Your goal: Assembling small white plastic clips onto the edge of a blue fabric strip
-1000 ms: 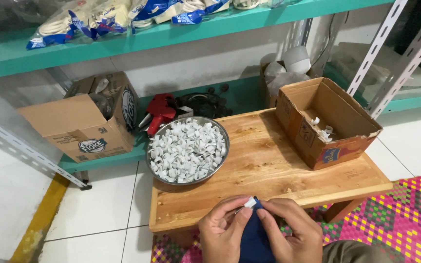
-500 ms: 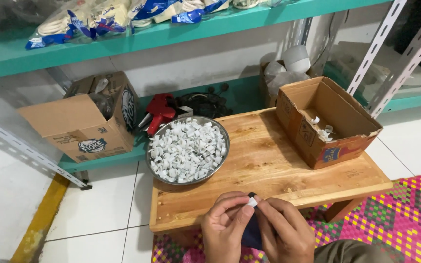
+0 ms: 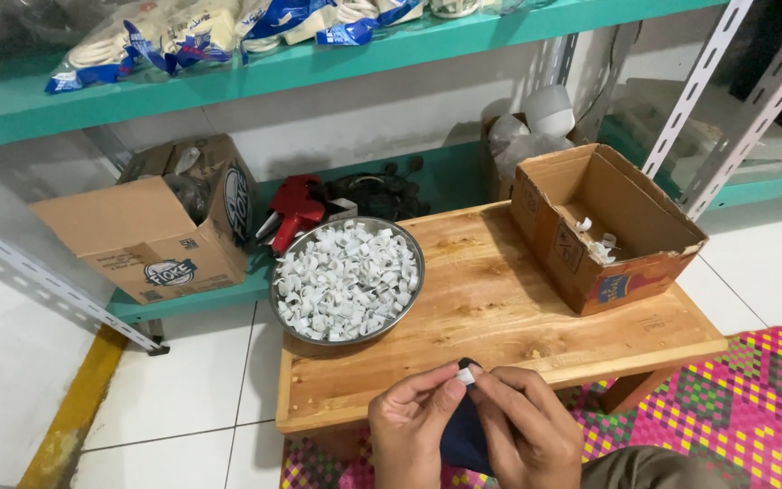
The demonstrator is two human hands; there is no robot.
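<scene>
both hands were low at the near edge of the low wooden counter, fingertips pressed together. the left hand and the right hand pinched one small white plastic piece between thumbs and forefingers – each hand closed on it from its own side, the piece just above the counter's front edge. under the hands, between the palms, sat a dark blue cloth-like thing; whether either hand gripped it could not be told.

further back on the counter, at its left end, stood a round shiny metal bowl, heaped with many small white plastic pieces of the same sort. it hung slightly over the counter's left edge and was well apart from the hands. at the right end stood an open brown cardboard box with a coloured patch on its front wall – a few white pieces lay at its bottom.

behind the counter ran a low teal shelf. on it, to the left, a second brown cardboard box lay tipped toward the camera with dark items inside; beside it lay a red tool and a dark coiled thing, and further right some pale rounded objects in clear wrap. an upper teal shelf carried blue and white plastic packs. the floor was white tile, with a bright patterned woven mat at the lower right.
</scene>
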